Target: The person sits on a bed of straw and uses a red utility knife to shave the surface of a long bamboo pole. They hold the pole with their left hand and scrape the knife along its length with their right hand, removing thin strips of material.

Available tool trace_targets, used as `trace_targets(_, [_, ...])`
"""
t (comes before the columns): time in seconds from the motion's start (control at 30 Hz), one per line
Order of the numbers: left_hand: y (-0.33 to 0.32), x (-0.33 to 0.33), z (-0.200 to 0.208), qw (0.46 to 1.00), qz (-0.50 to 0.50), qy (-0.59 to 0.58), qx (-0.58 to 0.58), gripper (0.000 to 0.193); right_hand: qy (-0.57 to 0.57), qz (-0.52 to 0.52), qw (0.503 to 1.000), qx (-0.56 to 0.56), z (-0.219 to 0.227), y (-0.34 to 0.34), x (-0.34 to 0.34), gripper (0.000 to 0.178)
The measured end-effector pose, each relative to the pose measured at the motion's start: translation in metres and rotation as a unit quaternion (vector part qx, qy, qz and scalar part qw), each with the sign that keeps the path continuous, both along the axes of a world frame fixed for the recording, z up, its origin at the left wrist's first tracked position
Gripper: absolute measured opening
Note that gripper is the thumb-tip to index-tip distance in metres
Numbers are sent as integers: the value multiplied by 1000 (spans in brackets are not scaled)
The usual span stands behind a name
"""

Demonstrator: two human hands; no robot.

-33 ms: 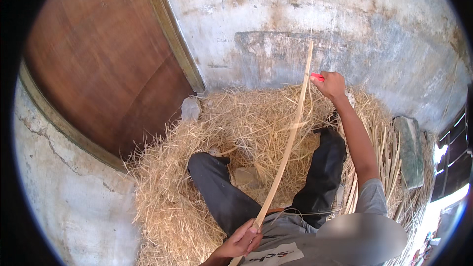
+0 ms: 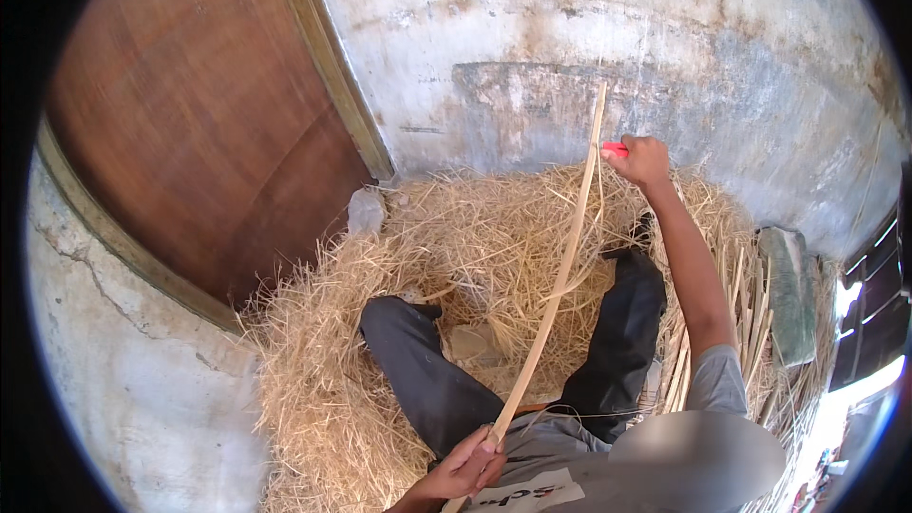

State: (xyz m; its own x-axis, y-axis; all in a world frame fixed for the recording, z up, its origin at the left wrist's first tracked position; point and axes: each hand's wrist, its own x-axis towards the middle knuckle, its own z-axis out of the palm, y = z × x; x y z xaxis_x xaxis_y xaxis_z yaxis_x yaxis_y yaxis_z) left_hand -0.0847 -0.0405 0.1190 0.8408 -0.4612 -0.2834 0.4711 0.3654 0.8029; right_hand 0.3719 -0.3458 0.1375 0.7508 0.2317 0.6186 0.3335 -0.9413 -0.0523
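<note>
The scene is closed off by a stained, whitewashed wall [image 2: 608, 9], into which a brown door [image 2: 190, 114] is set at the left. Much of the ground before it is covered by a heap of straw [image 2: 323, 370], over which the seated person's dark trousers [image 2: 427, 361] are spread, knees apart. At the right, a bundle of pale sticks [image 2: 736, 323] is laid just beside the right leg, with a greenish slab [image 2: 790, 294] beyond it.

Between the knees, a long pale strip [image 2: 543, 334] is held slantwise, gently bowed, its far end raised in front of the wall and its near end brought to the torso. The strip is grasped close to its near end by the left hand [image 2: 468, 465]. By the right hand [image 2: 642, 161], on the outstretched arm, a small red object [image 2: 617, 149] is clenched right beside the strip's far part; whether a blade is carried by it cannot be told.

The strip appears to be in the midst of being split or shaved. For the next move, a firm left grip and a controlled, even stroke along the strip would seem to be called for.
</note>
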Motion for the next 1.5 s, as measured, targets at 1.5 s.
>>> trace_targets(1.5, [3, 47, 13, 980, 138, -97, 110, 25, -20, 305, 947, 97, -38, 128, -180, 69])
